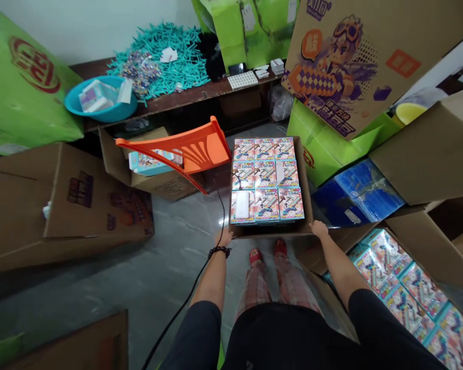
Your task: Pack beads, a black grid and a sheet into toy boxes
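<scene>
In front of my feet is an open cardboard carton [270, 236] packed with rows of small printed boxes [266, 174]. My left hand [224, 237] grips its near left corner, fingers closed on the edge. At the near right corner, my right hand [318, 229] is closed on the carton in the same way. On top of the boxes lie a white rectangular device [242, 204] and a white paper piece [281, 172]. A black cable [200, 280] runs past my left wrist; where its ends go I cannot make out.
An orange plastic chair [200, 149] stands just left of the carton. More cartons [100, 205] flank both sides, one with printed boxes [412, 293] at right. Behind, a low wooden bench [200, 92] bears turquoise pieces [173, 56] and a blue basin [100, 110].
</scene>
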Demonstrator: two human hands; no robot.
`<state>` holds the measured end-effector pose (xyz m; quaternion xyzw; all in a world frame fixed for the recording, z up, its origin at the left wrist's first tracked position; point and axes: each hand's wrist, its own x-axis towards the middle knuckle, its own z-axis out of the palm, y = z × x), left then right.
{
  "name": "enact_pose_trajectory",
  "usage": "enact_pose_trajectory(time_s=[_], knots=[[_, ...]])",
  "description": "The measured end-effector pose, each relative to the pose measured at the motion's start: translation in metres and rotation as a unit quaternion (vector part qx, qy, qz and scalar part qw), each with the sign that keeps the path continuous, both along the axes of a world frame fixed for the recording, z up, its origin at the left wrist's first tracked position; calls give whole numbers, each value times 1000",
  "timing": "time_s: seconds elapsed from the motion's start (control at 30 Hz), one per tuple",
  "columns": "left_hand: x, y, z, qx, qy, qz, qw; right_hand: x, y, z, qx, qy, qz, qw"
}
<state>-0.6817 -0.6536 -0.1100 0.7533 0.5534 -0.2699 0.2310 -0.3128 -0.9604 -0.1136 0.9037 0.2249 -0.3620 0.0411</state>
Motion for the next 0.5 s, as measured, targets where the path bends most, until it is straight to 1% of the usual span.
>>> enact_pose_trajectory(time_s=[0.1, 0.2, 0.37, 0.5], knots=[[-11, -14, -2, -6, -2, -6, 1000, -11, -12, -1, -7, 2, -15, 1000], [-25, -23, -7, -8, -9, -13, 1000, -26, -23, -2, -14, 1, -24, 1000], [-52, -30, -16, -12, -28, -16, 999, -58, -36, -1, -30, -5, -32, 999], [-72, -31, -16, -7, -43, -18, 999, -88, -47, 1, -30, -3, -36, 999]])
